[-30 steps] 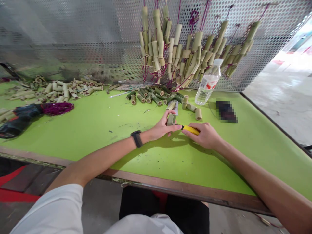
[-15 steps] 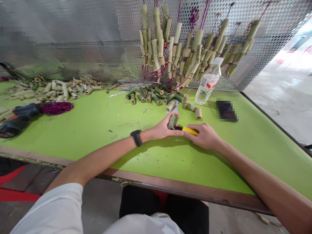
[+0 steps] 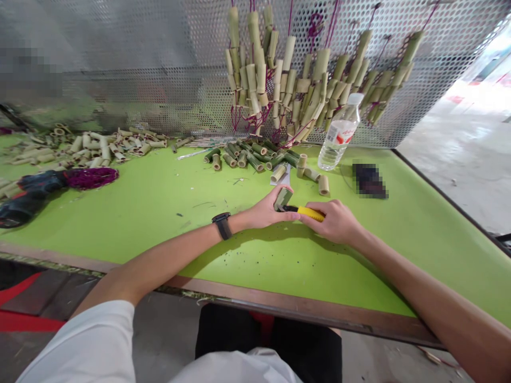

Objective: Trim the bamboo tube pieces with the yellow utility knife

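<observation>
My left hand point(image 3: 266, 209) is closed around a short bamboo piece point(image 3: 283, 198), held tilted just above the green tabletop. In my right hand point(image 3: 335, 221) is a yellow-handled knife point(image 3: 310, 214) with a black front part. Its working end meets the lower part of the bamboo piece, and my left thumb lies along the front of the tool. The blade itself is too small to make out. Beyond my hands, a pale cut bamboo tube point(image 3: 278, 173) lies on a flat grey piece, and another bamboo tube point(image 3: 323, 185) stands to its right.
Green bamboo pieces point(image 3: 255, 159) are heaped behind my hands. A water bottle point(image 3: 338, 135) stands at the back right, near a blurred dark object point(image 3: 369, 180). Bamboo strings point(image 3: 319, 80) hang on the perforated metal panel point(image 3: 139, 90). At left lie a power drill point(image 3: 34, 194), purple cord point(image 3: 92, 177) and pale tubes point(image 3: 99, 146).
The tool's black front has tipped slightly against the bamboo piece. Both hands keep their grip and place; the whole view has shifted a little.
</observation>
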A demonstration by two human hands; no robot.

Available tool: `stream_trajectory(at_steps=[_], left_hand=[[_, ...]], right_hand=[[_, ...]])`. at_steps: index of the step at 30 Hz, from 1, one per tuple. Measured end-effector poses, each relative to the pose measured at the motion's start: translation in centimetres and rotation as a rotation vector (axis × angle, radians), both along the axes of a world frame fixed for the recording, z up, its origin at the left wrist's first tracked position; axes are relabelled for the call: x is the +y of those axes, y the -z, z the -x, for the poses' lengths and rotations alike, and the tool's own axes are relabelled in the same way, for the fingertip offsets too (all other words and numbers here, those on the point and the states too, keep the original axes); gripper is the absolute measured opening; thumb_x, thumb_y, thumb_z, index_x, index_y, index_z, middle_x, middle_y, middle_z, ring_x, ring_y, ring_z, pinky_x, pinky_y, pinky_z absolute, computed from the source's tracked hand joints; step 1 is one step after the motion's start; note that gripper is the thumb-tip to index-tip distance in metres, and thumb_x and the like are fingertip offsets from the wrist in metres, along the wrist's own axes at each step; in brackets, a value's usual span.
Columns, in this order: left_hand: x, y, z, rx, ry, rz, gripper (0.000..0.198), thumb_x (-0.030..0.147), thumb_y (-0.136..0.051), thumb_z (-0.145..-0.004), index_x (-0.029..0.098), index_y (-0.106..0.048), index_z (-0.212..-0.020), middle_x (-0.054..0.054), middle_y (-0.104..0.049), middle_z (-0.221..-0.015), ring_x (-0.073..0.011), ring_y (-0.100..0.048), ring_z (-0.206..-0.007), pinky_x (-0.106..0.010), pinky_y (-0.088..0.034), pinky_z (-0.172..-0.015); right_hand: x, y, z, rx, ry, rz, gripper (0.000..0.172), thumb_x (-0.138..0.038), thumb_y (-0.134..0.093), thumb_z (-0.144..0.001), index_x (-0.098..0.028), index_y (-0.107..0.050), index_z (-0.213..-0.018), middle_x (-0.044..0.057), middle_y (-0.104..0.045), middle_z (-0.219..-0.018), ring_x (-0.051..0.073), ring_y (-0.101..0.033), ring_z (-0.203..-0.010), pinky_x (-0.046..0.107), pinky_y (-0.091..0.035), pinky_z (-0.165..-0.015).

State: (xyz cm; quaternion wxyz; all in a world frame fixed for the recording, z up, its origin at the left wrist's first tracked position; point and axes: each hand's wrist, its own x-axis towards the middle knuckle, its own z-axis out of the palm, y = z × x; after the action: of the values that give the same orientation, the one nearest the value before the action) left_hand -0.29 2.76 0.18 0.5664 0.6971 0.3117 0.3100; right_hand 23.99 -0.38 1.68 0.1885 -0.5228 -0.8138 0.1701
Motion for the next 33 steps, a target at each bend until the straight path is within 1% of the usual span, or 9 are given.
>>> stream_trajectory(at_steps=[8,14,17,19,22,25,27,30,33], left_hand=[[0.0,0.0,0.1,0.079,-0.001,0.108,0.086,0.063,-0.097,-0.078,0.029,-0.049,-0.141,0.012,-0.044,-0.061,-0.0104,-0.039,-0.042,-0.024,-0.027,-0.044],[0.2,0.0,0.1,0.076,-0.01,0.121,0.088,0.063,-0.097,-0.078,0.028,-0.05,-0.143,0.012,-0.046,-0.061,-0.0093,-0.039,-0.042,-0.023,-0.027,-0.044],[0.3,0.1,0.1,0.087,-0.003,0.11,0.085,0.063,-0.095,-0.08,0.028,-0.05,-0.143,0.012,-0.045,-0.061,-0.0092,-0.038,-0.042,-0.024,-0.026,-0.044],[0.1,0.1,-0.1,0.083,-0.027,0.094,0.077,0.066,-0.09,-0.085,0.028,-0.052,-0.14,0.01,-0.046,-0.062,-0.0095,-0.037,-0.044,-0.024,-0.027,-0.045],[-0.7,-0.1,-0.7,0.06,-0.1,-0.007,0.058,0.067,-0.081,-0.094,0.026,-0.059,-0.129,0.003,-0.054,-0.076,-0.0111,-0.044,-0.054,-0.026,-0.036,-0.051],[-1.4,-0.2,-1.1,0.045,-0.114,-0.124,0.052,0.06,-0.088,-0.09,0.025,-0.063,-0.12,0.0,-0.059,-0.089,-0.014,-0.053,-0.068,-0.028,-0.045,-0.061],[-1.4,0.0,-1.1,0.031,-0.102,-0.078,0.056,0.059,-0.087,-0.091,0.026,-0.059,-0.127,0.003,-0.056,-0.082,-0.0136,-0.052,-0.064,-0.027,-0.044,-0.06],[-0.7,0.5,-0.7,-0.015,-0.079,0.097,0.062,0.062,-0.074,-0.101,0.028,-0.043,-0.143,0.008,-0.054,-0.071,-0.0114,-0.045,-0.052,-0.025,-0.039,-0.052],[-0.1,1.1,-0.6,-0.1,-0.068,0.182,0.052,0.06,-0.065,-0.107,0.027,-0.037,-0.136,0.008,-0.059,-0.074,-0.0107,-0.048,-0.051,-0.024,-0.042,-0.051]], right_hand=[[0.0,0.1,-0.1,-0.035,0.028,-0.053,0.056,-0.071,-0.054,-0.097,-0.023,-0.067,-0.071,0.003,-0.062,-0.057,0.016,-0.046,-0.049,0.032,-0.03,-0.055],[-0.2,0.2,0.0,-0.066,0.048,-0.096,0.058,-0.073,-0.053,-0.097,-0.023,-0.07,-0.074,0.004,-0.063,-0.057,0.016,-0.047,-0.05,0.032,-0.031,-0.055],[-0.2,0.3,0.1,-0.073,0.054,-0.13,0.059,-0.074,-0.054,-0.097,-0.022,-0.07,-0.074,0.004,-0.064,-0.057,0.016,-0.049,-0.05,0.032,-0.033,-0.055],[0.0,0.3,0.0,-0.05,0.075,-0.13,0.063,-0.078,-0.052,-0.098,-0.022,-0.071,-0.076,0.005,-0.065,-0.057,0.016,-0.05,-0.048,0.032,-0.033,-0.054],[0.7,0.1,-0.8,0.008,0.175,-0.131,0.072,-0.087,-0.047,-0.099,-0.022,-0.071,-0.078,0.006,-0.066,-0.058,0.017,-0.05,-0.047,0.032,-0.033,-0.052],[1.2,-0.1,-1.6,0.007,0.257,-0.175,0.079,-0.094,-0.044,-0.096,-0.022,-0.068,-0.074,0.007,-0.065,-0.057,0.017,-0.05,-0.048,0.032,-0.035,-0.052],[1.3,-0.2,-1.6,-0.007,0.26,-0.182,0.08,-0.096,-0.043,-0.095,-0.023,-0.066,-0.071,0.007,-0.064,-0.057,0.017,-0.051,-0.049,0.033,-0.036,-0.053],[1.0,-0.2,-1.2,-0.01,0.246,-0.163,0.08,-0.095,-0.042,-0.095,-0.023,-0.066,-0.072,0.006,-0.063,-0.056,0.018,-0.051,-0.05,0.032,-0.036,-0.053],[0.8,-0.1,-0.9,-0.003,0.262,-0.157,0.078,-0.094,-0.045,-0.095,-0.022,-0.068,-0.074,0.006,-0.063,-0.057,0.018,-0.052,-0.051,0.031,-0.035,-0.053]])
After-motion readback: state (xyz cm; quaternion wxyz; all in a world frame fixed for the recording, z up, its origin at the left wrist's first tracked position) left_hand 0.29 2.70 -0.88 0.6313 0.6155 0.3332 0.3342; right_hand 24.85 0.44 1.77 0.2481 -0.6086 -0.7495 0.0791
